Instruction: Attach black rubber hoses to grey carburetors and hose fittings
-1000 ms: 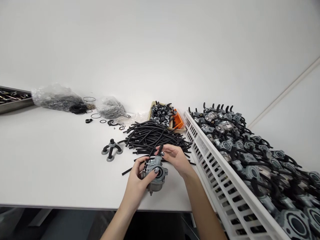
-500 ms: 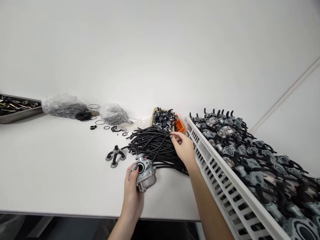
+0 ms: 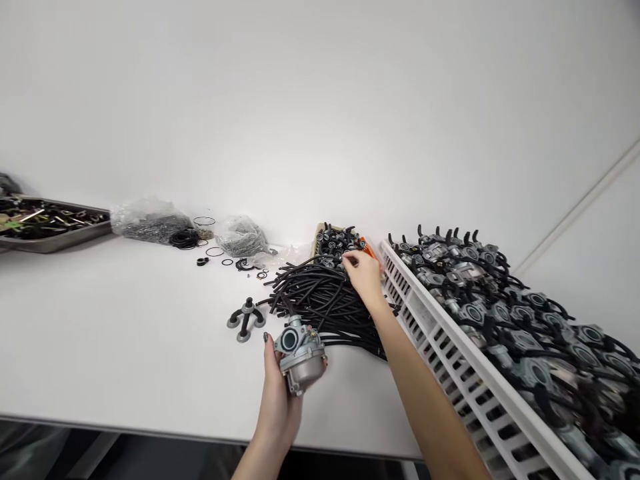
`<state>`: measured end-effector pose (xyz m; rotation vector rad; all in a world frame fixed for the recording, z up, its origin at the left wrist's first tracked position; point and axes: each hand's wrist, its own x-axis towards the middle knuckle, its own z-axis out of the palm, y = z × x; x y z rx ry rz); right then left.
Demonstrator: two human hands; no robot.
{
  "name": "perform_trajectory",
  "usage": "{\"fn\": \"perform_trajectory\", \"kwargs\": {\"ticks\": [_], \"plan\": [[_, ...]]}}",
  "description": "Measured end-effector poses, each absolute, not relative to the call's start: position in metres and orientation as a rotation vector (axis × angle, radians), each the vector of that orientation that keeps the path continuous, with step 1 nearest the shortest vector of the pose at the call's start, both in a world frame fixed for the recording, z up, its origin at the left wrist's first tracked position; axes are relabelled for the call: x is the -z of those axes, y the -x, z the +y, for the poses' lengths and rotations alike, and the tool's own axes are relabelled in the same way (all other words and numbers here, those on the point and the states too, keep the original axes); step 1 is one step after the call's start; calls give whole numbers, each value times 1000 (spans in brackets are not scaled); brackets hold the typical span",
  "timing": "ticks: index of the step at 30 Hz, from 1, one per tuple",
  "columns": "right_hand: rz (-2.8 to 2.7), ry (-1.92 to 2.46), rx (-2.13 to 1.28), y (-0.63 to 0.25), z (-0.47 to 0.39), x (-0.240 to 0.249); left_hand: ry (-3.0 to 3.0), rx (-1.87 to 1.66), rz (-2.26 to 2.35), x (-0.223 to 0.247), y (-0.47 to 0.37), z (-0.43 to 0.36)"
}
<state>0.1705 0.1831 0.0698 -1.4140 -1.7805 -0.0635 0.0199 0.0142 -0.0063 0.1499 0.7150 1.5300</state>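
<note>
My left hand (image 3: 280, 393) is wrapped round a silvery metal carburetor (image 3: 303, 357) above the front of the white table, its round bore facing me. A short black tube stands up from its top. My right hand (image 3: 364, 272) is pinched at the far end of a pile of black rubber hoses (image 3: 320, 293), and one hose end seems to be between thumb and finger. Just behind those fingers is a yellowish bin (image 3: 319, 239) of small black and grey capped parts. A branched black part with grey caps (image 3: 246, 319) stands left of the hoses.
On the right, a white slatted crate (image 3: 440, 340) is packed with carburetors (image 3: 525, 340). An orange bin (image 3: 373, 250) is partly behind my right hand. Plastic bags (image 3: 155, 220), black rings (image 3: 215, 252) and a metal tray (image 3: 65, 239) of parts lie along the left and back.
The view has shifted, so the table things appear further right. My right hand has moved slightly up and away along the hoses. My left thumb has come off the carburetor's face.
</note>
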Motion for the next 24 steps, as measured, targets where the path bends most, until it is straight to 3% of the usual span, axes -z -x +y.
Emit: {"fn": "perform_trajectory", "kwargs": {"ticks": [8, 24], "plan": [[-954, 677, 331, -192, 124, -110, -141, -1519, 638, 8, -18, 15], [-883, 402, 331, -173, 57, -111, -68, -1550, 616, 9, -14, 15]]}}
